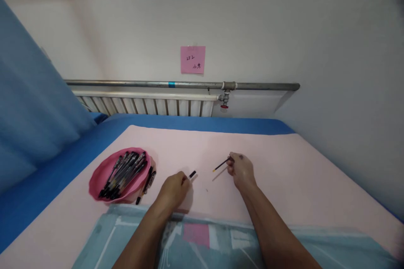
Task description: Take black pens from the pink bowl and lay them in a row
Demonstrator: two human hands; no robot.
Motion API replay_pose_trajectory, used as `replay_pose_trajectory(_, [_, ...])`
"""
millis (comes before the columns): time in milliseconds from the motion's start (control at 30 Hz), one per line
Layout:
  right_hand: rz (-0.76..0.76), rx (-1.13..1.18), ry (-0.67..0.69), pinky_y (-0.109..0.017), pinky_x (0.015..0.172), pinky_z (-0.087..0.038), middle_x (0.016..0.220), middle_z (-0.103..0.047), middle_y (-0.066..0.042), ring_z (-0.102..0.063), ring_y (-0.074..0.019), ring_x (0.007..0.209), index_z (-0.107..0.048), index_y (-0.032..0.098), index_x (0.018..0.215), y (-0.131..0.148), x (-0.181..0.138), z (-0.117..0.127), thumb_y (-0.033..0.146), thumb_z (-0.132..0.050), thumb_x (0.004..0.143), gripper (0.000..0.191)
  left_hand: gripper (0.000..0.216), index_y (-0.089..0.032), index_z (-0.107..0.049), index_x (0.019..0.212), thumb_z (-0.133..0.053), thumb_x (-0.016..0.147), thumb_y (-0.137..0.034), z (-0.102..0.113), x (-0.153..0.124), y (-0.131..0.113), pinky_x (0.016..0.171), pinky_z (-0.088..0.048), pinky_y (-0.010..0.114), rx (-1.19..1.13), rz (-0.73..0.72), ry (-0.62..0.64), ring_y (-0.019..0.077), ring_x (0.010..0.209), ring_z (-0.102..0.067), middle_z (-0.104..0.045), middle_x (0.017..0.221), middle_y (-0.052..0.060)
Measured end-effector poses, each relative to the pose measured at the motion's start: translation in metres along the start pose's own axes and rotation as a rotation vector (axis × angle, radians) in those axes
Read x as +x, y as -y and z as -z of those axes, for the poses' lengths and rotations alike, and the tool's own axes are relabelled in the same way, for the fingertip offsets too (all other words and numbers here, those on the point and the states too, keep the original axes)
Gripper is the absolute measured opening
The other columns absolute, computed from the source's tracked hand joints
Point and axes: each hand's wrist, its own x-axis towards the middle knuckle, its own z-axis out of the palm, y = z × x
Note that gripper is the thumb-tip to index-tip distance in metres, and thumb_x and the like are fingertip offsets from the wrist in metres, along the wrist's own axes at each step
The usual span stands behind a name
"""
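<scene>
While a patterned blue-green cloth (217, 256) spreads along the near side of the pale pink worktop (284, 193), your bare arms reach out over it. Your left hand (173, 191) has its fingers closed on a pen piece (192, 174), whose black end points right and away from you. Slightly farther off on the right, your right hand (243, 172) pinches a slim dark rod (221, 164), its yellow tip angled left and toward you. On your left, loose pens (150, 180) lie just beside a pink bowl (94, 180), which holds a bundle of black-and-clear pens (126, 174). Beyond the far edge you have a white radiator (151, 103), a metal pipe (126, 83) with a red-handled valve (224, 106), and a pink note (192, 59) on the wall above.
</scene>
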Motion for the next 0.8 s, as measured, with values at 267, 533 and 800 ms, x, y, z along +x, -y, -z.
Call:
replay_pose_trajectory(267, [-0.017,-0.055,0.037,-0.015,0.027,-0.026,0.045,-0.050,0.004,-0.039,-0.0050,0.033,-0.051,0.017,0.065,0.000,-0.004,-0.005,0.025,-0.064,0.063,0.015,0.030,-0.010,-0.061,0.093,-0.035,0.083,-0.022,0.007,-0.004,0.006,0.077,-0.039,0.034,0.272,0.158,-0.135,0.0269,0.092,-0.058,-0.062,0.097,0.017])
replay_pose_trajectory(533, [-0.032,-0.070,0.058,-0.014,0.028,-0.026,0.043,-0.049,0.005,-0.039,-0.0053,0.033,-0.051,0.017,0.067,0.002,-0.008,-0.007,0.028,-0.065,0.062,0.019,0.027,-0.008,-0.060,0.094,-0.039,0.081,-0.018,0.025,-0.006,0.019,0.074,-0.041,0.030,0.350,0.237,-0.148,0.0249,0.092,-0.060,-0.063,0.097,0.019])
replay_pose_trajectory(800, [-0.024,-0.139,0.203,-0.016,0.027,-0.024,0.042,-0.049,0.005,-0.036,-0.0058,0.030,-0.051,0.018,0.066,-0.006,-0.023,-0.021,0.029,-0.063,0.064,0.017,0.020,-0.020,-0.060,0.089,-0.041,0.083,-0.027,0.005,-0.042,-0.037,0.063,-0.039,0.024,0.018,-0.339,0.122,0.0178,0.075,-0.061,-0.067,0.084,0.006])
